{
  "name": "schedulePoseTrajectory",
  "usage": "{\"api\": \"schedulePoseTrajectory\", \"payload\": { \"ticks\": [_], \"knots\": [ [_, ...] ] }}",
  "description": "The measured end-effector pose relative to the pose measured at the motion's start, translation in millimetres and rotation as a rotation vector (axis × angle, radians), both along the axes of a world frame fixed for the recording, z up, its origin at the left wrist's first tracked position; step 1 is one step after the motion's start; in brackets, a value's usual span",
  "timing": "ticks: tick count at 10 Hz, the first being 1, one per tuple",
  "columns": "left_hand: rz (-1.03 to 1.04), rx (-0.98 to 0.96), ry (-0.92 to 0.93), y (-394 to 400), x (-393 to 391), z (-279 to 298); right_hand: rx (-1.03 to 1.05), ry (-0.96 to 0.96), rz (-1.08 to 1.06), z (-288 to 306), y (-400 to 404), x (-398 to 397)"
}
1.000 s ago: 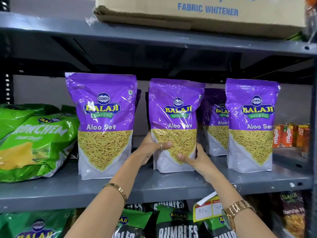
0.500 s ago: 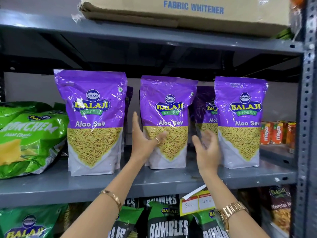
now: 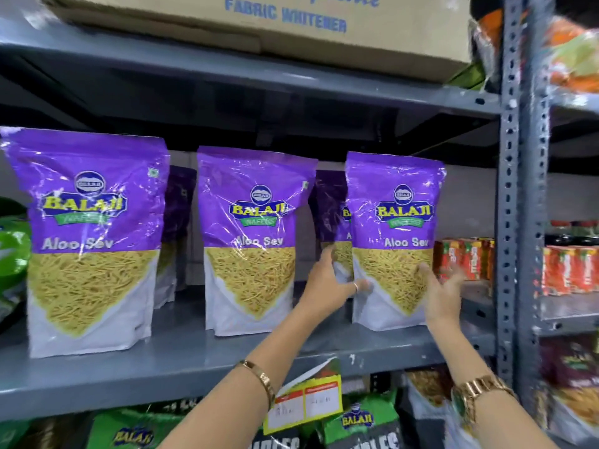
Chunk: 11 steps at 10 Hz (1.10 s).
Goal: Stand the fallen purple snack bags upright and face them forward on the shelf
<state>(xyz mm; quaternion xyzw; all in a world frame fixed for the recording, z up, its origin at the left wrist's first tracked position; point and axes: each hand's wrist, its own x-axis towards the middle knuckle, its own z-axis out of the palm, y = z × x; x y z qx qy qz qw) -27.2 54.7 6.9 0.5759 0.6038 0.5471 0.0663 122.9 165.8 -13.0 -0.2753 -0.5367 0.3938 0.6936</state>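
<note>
Three purple Aloo Sev snack bags stand upright and face forward on the grey shelf (image 3: 181, 361): a left bag (image 3: 94, 238), a middle bag (image 3: 256, 234) and a right bag (image 3: 395, 234). Darker purple bags stand behind them, one (image 3: 180, 228) behind the left gap and another (image 3: 330, 215) partly hidden behind the right bag. My left hand (image 3: 330, 283) holds the right bag's lower left edge, thumb on its front and fingers behind. My right hand (image 3: 440, 293), blurred, is spread open at the bag's lower right edge.
Green snack bags (image 3: 13, 241) lie at the far left. A cardboard box (image 3: 259, 24) sits on the shelf above. Orange juice cartons (image 3: 463, 257) stand right of the purple bags, beside the perforated steel post (image 3: 515, 189). A price tag (image 3: 304, 403) hangs from the shelf edge above bags on the lower shelf.
Both hands let go of the middle bag, which stays upright, and moved right to the right bag. The view shifted right and closer.
</note>
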Motion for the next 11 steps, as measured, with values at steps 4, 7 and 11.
{"api": "schedulePoseTrajectory", "payload": {
  "ticks": [4,7,11],
  "knots": [
    [-0.105,-0.166,-0.098,36,-19,-17,0.133,-0.280,0.330,-4,7,-11],
    [-0.091,-0.187,-0.096,33,-15,-19,0.132,-0.197,0.373,-3,6,-12],
    [0.057,-0.017,0.039,12,8,-18,0.110,-0.210,0.132,-7,6,-6]
  ]
}}
